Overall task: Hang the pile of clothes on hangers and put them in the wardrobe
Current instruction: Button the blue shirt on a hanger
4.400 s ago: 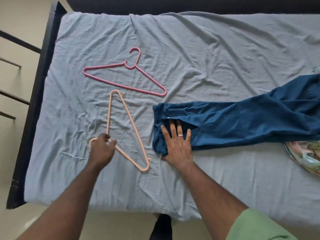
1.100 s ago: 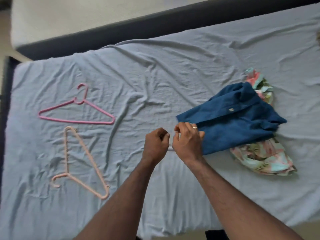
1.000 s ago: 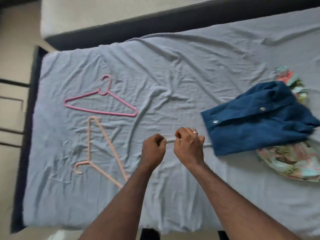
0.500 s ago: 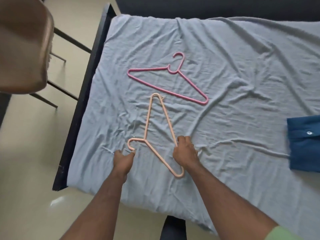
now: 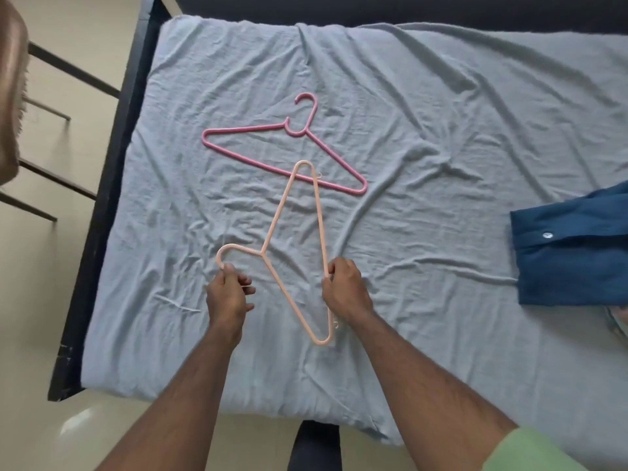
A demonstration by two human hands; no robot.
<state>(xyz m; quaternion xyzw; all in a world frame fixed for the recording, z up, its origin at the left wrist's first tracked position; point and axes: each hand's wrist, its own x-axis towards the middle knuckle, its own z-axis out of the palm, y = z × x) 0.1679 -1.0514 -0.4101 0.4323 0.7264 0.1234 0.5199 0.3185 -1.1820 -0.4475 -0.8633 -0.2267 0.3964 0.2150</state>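
Both hands grip the peach plastic hanger (image 5: 307, 246) near the bed's front-left edge
Left hand (image 5: 228, 294) pinches its hook, right hand (image 5: 345, 289) clasps its straight bar; wrinkled blue sheet (image 5: 424, 130) lies open between it and the folded navy garment (image 5: 574, 246)

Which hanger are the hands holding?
The peach hanger: the left hand grips its hook, the right hand its bar. The pink hanger lies untouched.

Head view, steeply down over bed (image 5: 424, 107)

two hangers (image 5: 284, 154) on bed (image 5: 441, 113), one overlapping the other, folded garment (image 5: 574, 246) right
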